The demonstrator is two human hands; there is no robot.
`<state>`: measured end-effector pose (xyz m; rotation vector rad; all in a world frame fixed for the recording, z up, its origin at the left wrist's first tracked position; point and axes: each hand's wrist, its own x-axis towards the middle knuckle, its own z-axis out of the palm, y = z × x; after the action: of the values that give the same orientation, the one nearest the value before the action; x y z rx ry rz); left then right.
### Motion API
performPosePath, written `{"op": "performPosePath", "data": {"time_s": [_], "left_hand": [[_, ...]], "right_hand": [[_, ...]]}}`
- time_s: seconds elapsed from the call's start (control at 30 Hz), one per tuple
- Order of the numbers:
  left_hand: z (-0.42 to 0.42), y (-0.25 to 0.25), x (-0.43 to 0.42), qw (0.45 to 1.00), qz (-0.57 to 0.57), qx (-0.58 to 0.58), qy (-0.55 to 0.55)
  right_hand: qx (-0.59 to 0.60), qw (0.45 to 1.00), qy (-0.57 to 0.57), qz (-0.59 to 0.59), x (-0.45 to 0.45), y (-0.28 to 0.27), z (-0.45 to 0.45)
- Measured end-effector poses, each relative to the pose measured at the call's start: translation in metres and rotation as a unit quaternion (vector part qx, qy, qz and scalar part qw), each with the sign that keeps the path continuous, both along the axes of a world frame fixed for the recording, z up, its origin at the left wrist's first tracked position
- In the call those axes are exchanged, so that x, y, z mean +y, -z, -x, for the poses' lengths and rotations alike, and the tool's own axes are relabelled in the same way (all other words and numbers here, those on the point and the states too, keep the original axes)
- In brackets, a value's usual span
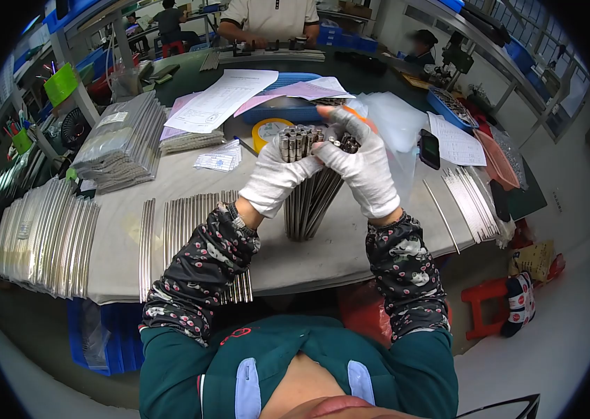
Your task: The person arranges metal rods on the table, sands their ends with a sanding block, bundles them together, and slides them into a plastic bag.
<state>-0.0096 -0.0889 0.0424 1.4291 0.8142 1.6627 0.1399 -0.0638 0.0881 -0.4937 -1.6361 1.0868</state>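
A bundle of long metal rods (311, 206) stands tilted in front of me, its capped ends pointing away. My left hand (277, 180), in a white glove with bare fingertips, is closed around the bundle's left side near those ends. On the other side my right hand (366, 171), gloved the same way, curls its thumb and fingers about the rod ends. The two thumbs nearly meet over the bundle. Part of the rods is hidden behind the gloves. A yellow tape roll (267, 133) lies just beyond my left hand.
Loose rods (197, 216) lie in a row left of the bundle, beside plastic-wrapped rods (43, 234). More rods (469, 202) lie at right, near a phone (429, 149). Papers (225, 101) partly cover a blue tray (288, 112). A person (270, 21) works opposite.
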Motion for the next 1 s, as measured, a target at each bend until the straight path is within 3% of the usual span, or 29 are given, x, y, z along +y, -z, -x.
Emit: {"op": "performPosePath", "data": {"time_s": [0.07, 0.37, 0.5, 0.57, 0.77, 0.87, 1.0], "left_hand": [[0.000, 0.001, 0.001, 0.999, -0.039, 0.016, -0.008], [0.000, 0.000, -0.003, 1.000, 0.007, -0.003, -0.024], [-0.003, -0.001, -0.005, 1.000, -0.022, 0.001, -0.014], [-0.004, -0.002, -0.006, 1.000, -0.021, -0.004, -0.013], [0.002, 0.007, -0.001, 1.000, -0.027, 0.008, 0.007], [-0.001, -0.001, -0.007, 1.000, -0.016, 0.019, -0.003], [0.000, 0.005, -0.003, 1.000, -0.024, 0.007, 0.013]], "right_hand": [[-0.054, 0.996, 0.022, -0.061, 0.002, 0.000, 0.001], [-0.037, 0.997, 0.051, -0.046, 0.006, 0.007, -0.001], [-0.013, 0.998, 0.018, -0.057, -0.001, -0.003, 0.001], [-0.083, 0.986, 0.024, -0.145, 0.012, 0.006, 0.000], [0.014, 0.998, 0.004, -0.055, 0.006, 0.007, 0.003], [-0.034, 0.994, 0.058, -0.084, 0.005, 0.003, 0.000], [-0.068, 0.994, 0.011, -0.082, -0.001, -0.005, 0.001]]}}
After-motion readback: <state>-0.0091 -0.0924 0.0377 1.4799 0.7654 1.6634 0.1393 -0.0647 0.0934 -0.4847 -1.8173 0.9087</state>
